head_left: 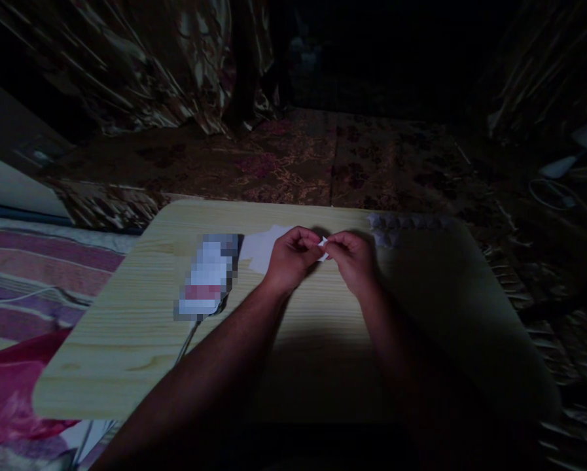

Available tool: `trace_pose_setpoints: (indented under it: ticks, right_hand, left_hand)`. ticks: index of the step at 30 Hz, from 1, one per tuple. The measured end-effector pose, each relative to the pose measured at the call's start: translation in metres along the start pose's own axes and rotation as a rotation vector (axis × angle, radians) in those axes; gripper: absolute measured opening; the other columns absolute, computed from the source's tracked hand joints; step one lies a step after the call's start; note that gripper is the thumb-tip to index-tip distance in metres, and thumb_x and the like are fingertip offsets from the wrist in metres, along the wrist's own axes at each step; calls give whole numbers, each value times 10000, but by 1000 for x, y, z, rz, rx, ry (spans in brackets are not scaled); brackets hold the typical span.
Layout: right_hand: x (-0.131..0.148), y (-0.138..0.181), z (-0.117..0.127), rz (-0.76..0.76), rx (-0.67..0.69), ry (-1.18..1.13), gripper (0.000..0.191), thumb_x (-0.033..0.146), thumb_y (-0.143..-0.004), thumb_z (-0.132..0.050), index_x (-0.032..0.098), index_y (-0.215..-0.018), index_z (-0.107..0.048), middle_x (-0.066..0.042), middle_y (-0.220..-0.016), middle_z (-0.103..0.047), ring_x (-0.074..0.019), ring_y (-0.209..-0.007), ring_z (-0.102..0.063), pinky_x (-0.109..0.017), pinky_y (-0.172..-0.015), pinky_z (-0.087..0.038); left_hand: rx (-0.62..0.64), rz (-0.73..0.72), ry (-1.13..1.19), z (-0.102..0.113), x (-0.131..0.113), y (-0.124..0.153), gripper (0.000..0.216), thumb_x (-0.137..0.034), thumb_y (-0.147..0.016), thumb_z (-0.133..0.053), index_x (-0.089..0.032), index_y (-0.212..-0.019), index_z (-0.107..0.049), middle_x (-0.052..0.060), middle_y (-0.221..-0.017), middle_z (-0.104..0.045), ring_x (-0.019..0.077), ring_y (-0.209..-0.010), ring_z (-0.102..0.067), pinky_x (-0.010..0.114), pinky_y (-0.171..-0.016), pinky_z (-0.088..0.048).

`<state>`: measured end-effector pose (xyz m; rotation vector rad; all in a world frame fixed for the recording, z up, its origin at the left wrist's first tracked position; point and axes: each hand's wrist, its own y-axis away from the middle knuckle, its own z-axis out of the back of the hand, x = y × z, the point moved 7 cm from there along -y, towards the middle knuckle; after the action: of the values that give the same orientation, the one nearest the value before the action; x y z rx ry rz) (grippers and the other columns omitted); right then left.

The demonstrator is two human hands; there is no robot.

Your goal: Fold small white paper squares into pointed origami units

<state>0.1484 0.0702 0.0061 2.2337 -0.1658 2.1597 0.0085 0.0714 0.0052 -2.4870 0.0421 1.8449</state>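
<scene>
A small folded piece of white paper [324, 243] is pinched between my two hands above the far half of the wooden table. My left hand [293, 256] grips its left side with thumb and fingers closed. On the other side, my right hand [352, 258] pinches it the same way; the fingers hide much of its shape. White paper sheets [261, 248] lie on the table just left of and behind my left hand. Beyond my right hand, several small pale folded paper pieces [406, 222] sit in rows near the far edge, dim in shadow.
A pixelated phone [207, 275] with a cable [188, 340] lies left on the wooden table [126, 314]. Striped bedding [42, 261] and a pink bag-like item [18, 386] are at the left. Patterned fabric [283, 157] and curtains [175, 65] stand behind; a white corded object [558, 167] is at right.
</scene>
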Motion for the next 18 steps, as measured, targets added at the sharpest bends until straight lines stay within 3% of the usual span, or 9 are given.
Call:
trace_pose_setpoints:
  ticks: [18]
  right_hand:
    - [-1, 0, 1, 38, 30, 38, 120, 314, -718, -707, 197, -727, -679, 9, -647, -644, -148, -618, -567, -285, -618, -454]
  left_hand:
    - [34, 12, 2, -3, 0, 1, 358, -208, -559, -918, -157, -812, -670, -7, -677, -674, 90, -592, -579, 220, -579, -442]
